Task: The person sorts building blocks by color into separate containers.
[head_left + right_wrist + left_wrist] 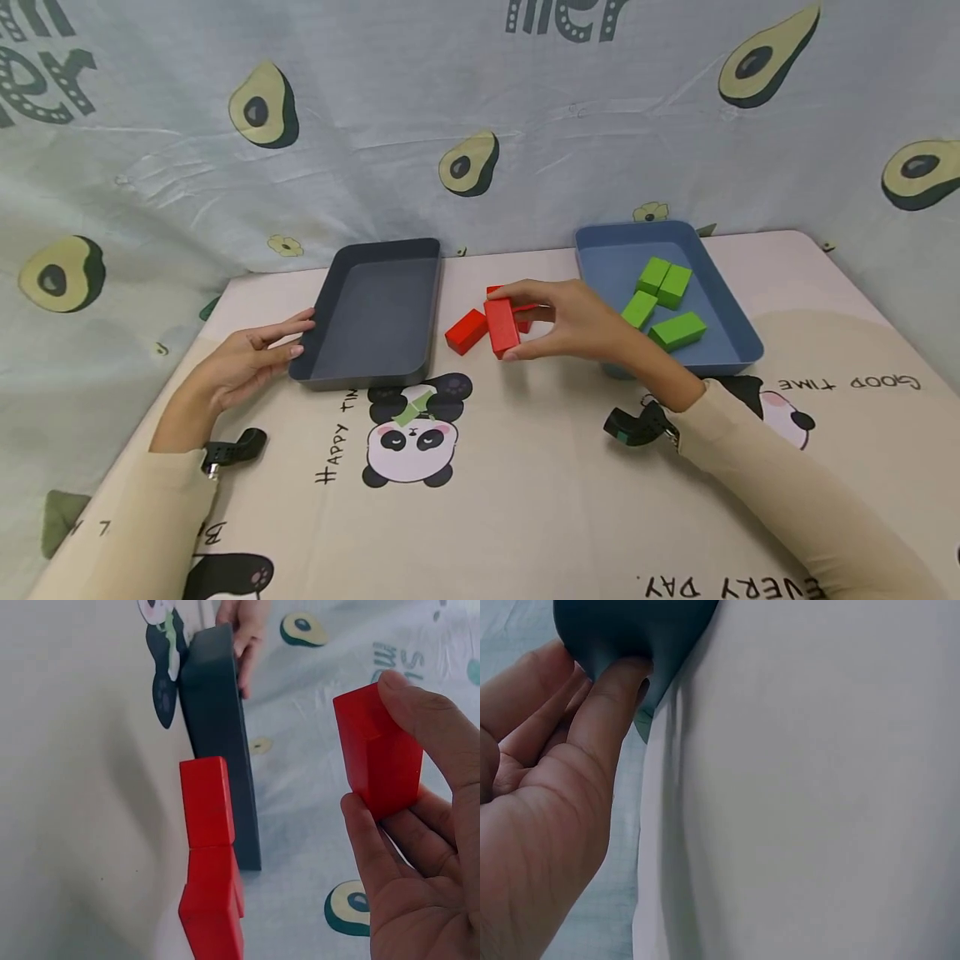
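Between the thumb and fingertips of my right hand (573, 321) is a red block (502, 327), held above the table. The right wrist view shows this held block (382, 754) clearly. Another red block (467, 332) lies just left of it on the table; more red is partly hidden behind the hand. In the right wrist view, red blocks (208, 801) form a row beside the tray. My left hand (243, 362) touches the left side of the dark grey tray (378, 321) with fairly straight fingers. Nothing lies in that tray.
At the right stands a blue tray (609, 260) with several green blocks (677, 331) in it; my right forearm passes over its near-left corner. A patterned cloth (525, 500) covers the table, and an avocado-print curtain (360, 100) hangs behind.
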A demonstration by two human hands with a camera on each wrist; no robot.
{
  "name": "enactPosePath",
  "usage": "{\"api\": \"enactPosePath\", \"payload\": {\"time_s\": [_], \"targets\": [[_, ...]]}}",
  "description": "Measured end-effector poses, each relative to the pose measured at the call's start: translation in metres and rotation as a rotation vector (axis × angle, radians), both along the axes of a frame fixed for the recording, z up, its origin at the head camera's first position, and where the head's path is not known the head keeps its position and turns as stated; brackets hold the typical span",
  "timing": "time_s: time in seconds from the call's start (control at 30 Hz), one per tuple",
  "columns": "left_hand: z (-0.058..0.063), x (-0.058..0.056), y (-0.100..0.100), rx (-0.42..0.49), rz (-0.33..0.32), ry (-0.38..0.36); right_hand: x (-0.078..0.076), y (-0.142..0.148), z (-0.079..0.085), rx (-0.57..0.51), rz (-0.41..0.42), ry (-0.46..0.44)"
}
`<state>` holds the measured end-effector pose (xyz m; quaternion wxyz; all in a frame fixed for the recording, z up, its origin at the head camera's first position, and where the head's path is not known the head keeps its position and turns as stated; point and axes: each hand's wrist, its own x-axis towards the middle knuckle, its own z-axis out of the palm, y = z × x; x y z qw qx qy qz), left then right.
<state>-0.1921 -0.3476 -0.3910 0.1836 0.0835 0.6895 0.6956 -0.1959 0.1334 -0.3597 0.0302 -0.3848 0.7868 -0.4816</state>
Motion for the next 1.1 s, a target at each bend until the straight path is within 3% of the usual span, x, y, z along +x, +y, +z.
{"api": "enactPosePath", "payload": {"time_s": [0.87,1.1], "targets": [[0.0,0.002,-0.001,0.019,-0.03,-0.008,-0.004,-0.027,0.006,-0.025,0.035,-0.04],[0.004,0.002,0.0,-0.055,-0.001,-0.025,-0.007,-0.033,0.009,0.003,0.058,-0.024]]}}
